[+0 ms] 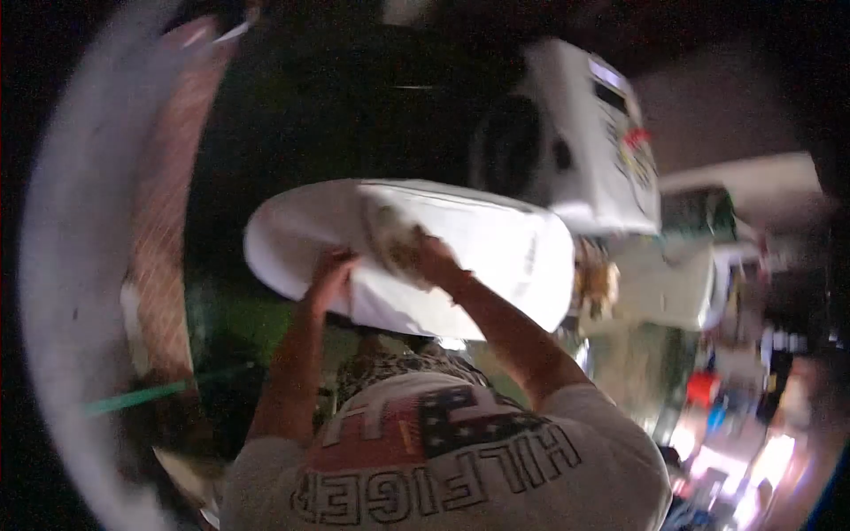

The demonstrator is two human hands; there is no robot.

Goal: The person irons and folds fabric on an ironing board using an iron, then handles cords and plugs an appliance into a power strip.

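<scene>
A white ironing board (pixel 282 223) stretches across the middle of the head view. White cloth (pixel 496 239) lies over its centre and right part, with soft folds near the front edge. My right hand (pixel 434 261) is closed on an iron (pixel 390 234), which rests on the cloth. The iron is blurred, its narrow end towards the far left. At the cloth's left edge, my left hand (pixel 333 273) lies on the board with fingers stretched out, somewhat smeared. Whether those fingers press or lightly touch the cloth is unclear.
A white washing machine (pixel 580 146) stands beyond the board at the right. Beside it are a pale cabinet or box (pixel 664 283) and a brownish object (pixel 598 283). A brick-patterned strip (pixel 164 239) runs along the left wall. Blurred clutter and bright light fill the lower right.
</scene>
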